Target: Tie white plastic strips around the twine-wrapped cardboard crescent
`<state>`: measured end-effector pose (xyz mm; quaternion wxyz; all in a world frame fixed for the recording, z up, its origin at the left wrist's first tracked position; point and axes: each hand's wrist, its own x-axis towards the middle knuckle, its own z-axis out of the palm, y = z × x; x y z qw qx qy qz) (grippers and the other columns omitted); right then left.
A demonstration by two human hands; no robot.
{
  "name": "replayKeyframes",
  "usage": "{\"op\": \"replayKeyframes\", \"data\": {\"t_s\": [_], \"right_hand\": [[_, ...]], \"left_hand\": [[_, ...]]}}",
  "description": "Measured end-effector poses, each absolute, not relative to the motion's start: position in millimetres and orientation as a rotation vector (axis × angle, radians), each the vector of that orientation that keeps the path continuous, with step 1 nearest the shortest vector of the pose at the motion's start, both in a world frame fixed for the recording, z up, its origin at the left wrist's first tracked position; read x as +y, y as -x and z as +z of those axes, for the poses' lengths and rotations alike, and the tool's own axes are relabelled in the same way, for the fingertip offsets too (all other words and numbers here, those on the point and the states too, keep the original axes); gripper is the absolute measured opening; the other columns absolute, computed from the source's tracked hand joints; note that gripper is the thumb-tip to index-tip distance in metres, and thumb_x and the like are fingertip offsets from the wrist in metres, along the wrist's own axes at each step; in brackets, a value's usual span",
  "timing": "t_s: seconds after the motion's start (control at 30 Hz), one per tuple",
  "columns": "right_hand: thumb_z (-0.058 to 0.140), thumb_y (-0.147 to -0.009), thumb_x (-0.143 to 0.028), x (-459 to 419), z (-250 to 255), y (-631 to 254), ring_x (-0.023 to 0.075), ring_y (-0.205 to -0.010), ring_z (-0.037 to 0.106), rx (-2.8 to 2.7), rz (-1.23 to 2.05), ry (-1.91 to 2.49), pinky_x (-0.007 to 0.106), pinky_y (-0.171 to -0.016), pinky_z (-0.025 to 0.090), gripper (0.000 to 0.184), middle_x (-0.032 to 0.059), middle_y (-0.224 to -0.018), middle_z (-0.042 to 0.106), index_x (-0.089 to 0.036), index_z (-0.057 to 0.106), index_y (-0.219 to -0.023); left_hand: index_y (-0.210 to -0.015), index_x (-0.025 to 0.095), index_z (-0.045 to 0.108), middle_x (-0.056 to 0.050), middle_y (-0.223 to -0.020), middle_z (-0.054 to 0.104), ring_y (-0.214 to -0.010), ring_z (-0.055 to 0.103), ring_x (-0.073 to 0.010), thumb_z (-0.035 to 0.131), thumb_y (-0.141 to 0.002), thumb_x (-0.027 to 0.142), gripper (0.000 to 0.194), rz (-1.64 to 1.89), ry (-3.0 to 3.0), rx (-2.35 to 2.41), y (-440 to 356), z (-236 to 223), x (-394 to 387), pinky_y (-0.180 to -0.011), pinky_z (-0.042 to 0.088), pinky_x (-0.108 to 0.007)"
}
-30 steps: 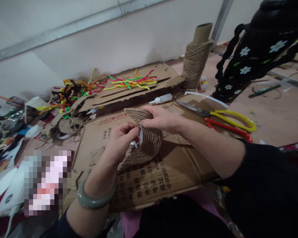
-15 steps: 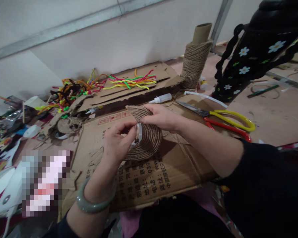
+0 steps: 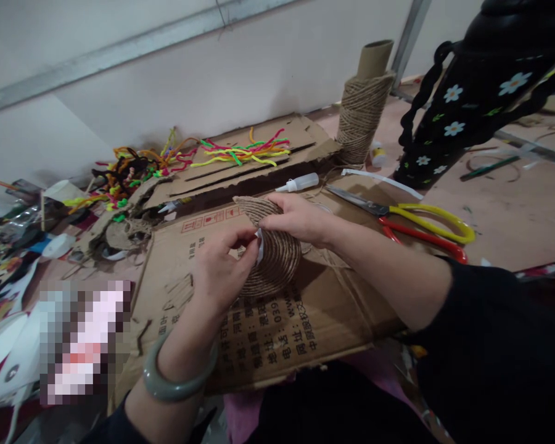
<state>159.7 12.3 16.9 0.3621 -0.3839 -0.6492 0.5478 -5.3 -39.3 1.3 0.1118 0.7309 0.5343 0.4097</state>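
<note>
While gripped by the right hand (image 3: 305,219), twine coil (image 3: 281,258) just beside the left hand (image 3: 222,264), a white strip (image 3: 259,248) in its pinch.

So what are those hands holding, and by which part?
The right hand grips the coiled-cord piece by its far side, thumb on top. The left hand pinches a white strip; which part of it, I can't tell.

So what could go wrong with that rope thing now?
The small white strip at the left hand's fingertips might slip or tear. The right hand, gripping the coiled rope piece, could bend it out of shape. The scissors lie close to the right forearm, so a bump might knock them.
</note>
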Motion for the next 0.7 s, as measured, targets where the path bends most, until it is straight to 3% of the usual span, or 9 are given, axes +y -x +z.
{"op": "replayKeyframes", "data": {"t_s": [0.33, 0.7], "right_hand": [[0.055, -0.065, -0.021, 12.9, 14.4, -159.4, 0.0127, -0.068, 0.052, -1.684, 1.430, 0.965, 0.025, -0.062, 0.044, 0.008, -0.0005, -0.073, 0.058, -0.018, 0.052, -0.072], [0.054, -0.065, -0.022, 14.0, 13.6, -159.3, 0.0131, -0.069, 0.051, -1.697, 1.395, 0.974, 0.025, -0.060, 0.043, 0.009, -0.0001, -0.074, 0.057, -0.019, 0.052, -0.073]], "left_hand": [[-0.081, 0.022, 0.071, 0.000, -0.075, 0.070, -0.066, 0.062, -0.0141, 0.062, -0.075, 0.019, 0.011, 1.181, -2.176, 1.561, 5.4, 1.2, -39.1, -0.070, 0.047, -0.028], [-0.088, 0.022, 0.071, 0.000, -0.078, 0.071, -0.066, 0.062, -0.0131, 0.062, -0.076, 0.019, 0.015, 1.208, -2.142, 1.566, 3.4, 1.1, -39.5, -0.069, 0.049, -0.026]]}}
